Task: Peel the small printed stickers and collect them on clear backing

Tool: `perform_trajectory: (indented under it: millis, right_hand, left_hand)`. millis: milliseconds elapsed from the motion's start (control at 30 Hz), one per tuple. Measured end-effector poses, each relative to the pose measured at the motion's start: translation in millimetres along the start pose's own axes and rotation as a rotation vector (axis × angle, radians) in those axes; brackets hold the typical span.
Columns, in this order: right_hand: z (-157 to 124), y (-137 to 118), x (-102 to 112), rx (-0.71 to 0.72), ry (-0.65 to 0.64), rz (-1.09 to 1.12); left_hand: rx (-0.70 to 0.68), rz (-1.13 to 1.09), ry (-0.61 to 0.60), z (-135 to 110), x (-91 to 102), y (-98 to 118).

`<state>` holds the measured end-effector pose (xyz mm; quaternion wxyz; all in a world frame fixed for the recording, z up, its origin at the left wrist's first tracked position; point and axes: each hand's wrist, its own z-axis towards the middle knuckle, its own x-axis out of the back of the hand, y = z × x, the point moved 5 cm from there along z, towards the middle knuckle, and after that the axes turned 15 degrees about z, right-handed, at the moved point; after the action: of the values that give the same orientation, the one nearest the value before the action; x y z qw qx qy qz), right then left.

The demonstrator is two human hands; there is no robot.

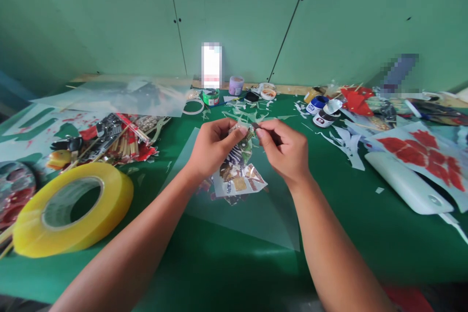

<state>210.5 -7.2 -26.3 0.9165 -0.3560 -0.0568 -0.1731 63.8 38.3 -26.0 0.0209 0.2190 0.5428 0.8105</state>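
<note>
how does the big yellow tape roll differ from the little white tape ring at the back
The yellow tape roll is much bigger and thicker than the white tape ring, which is small and thin. The yellow tape roll is bright yellow and lies at the front left of the green table; the white tape ring is pale and lies far back. Both are round with an open middle.
</note>
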Motion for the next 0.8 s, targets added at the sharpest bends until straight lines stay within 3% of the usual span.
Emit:
perform_trajectory:
  millis: [567,800]
  right_hand:
    - [-4,-3,-10,-0.126,-0.125,0.297]
    - [-7,-7,-19,-0.185,-0.118,0.488]
  left_hand:
    - [0.066,-0.170,-0.130,-6,-4.1,3]
    - [0.052,-0.191,-0.173,-7,-6.5,6]
